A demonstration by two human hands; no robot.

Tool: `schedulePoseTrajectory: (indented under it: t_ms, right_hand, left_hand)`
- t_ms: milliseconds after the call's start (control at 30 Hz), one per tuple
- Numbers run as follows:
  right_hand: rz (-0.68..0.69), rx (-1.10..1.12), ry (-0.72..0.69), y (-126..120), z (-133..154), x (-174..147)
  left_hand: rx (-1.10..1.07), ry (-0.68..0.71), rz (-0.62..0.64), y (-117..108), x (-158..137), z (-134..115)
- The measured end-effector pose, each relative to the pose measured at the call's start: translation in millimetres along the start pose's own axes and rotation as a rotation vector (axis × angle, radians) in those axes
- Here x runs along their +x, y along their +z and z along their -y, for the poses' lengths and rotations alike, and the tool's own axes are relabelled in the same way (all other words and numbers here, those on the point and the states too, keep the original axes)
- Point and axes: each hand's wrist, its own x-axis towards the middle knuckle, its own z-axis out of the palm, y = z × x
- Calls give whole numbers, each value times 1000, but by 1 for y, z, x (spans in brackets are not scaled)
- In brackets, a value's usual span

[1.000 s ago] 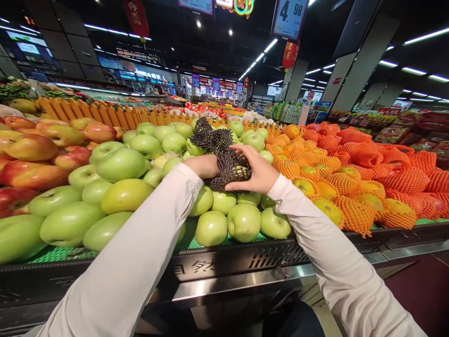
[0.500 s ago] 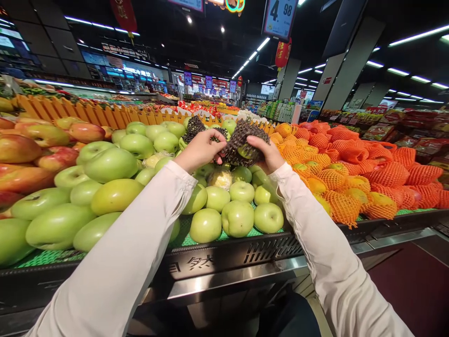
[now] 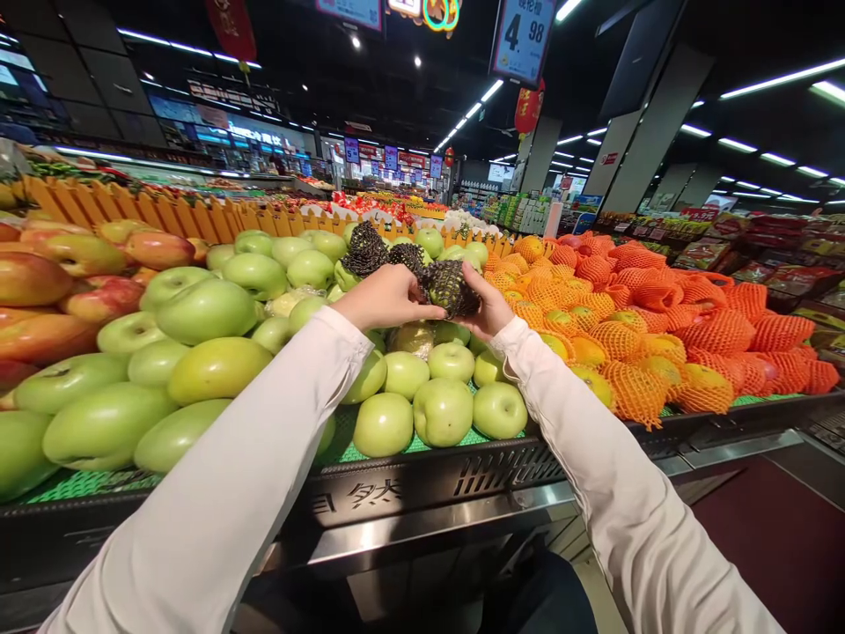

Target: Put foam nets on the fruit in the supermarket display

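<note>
Above the green apples (image 3: 444,414), a green apple in a black foam net (image 3: 450,287) sits between my two hands. My right hand (image 3: 489,306) is closed round its right side, thumb along the top edge. On the left, my left hand (image 3: 385,298) is curled, with its thumb stretched to the lower left of the net; its other fingers are partly hidden. Behind my left hand, more black foam nets (image 3: 364,250) lie on the apples. A fruit in clear wrap (image 3: 413,340) lies just below the hands.
Red-yellow apples (image 3: 99,298) are heaped at the left. Oranges in orange nets (image 3: 624,339) and fruit in red nets (image 3: 719,317) fill the right. A black display rim (image 3: 422,467) runs along the front, and a yellow picket fence (image 3: 198,216) stands behind.
The netted apple has come slightly lower, and more green shows through its net. My left hand has turned, its back upward and thumb now against the net. The right hand has shifted slightly left.
</note>
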Motion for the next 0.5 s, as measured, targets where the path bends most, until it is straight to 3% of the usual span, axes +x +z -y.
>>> schedulePoseTrajectory:
  t_ms: [100, 300, 500]
  right_hand:
    - [-2, 180, 92, 2, 5, -3]
    - [-234, 295, 61, -2, 12, 0]
    - [-358, 204, -41, -7, 8, 2]
  left_hand:
    - [27, 14, -58, 0, 1, 2]
    - [-44, 114, -99, 0, -1, -3]
    - [-246, 87, -445, -2, -2, -5]
